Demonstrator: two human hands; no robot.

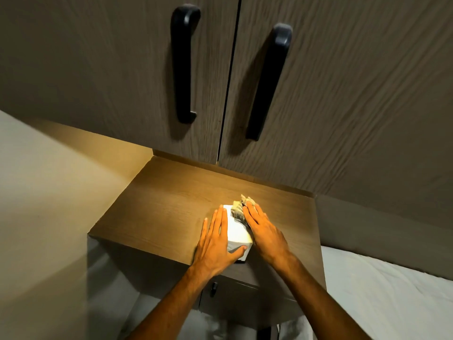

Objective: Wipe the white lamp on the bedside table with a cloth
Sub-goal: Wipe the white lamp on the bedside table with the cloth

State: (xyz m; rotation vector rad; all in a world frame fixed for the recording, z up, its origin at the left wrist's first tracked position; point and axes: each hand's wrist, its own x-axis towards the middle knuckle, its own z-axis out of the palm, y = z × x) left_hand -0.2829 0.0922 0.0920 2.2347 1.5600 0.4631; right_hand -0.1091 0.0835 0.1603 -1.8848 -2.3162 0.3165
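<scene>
Lamp | sides hidden by hands | cloth partly covered

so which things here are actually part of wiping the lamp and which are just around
Part of the job:
white lamp, steadied by the left hand
cloth, pressed on the lamp under the right hand
bedside table it stands on

Just around:
cupboard doors with black handles
bed sheet
drawer knob

White boxy lamp upright, lit — grey cloth against it.
</scene>
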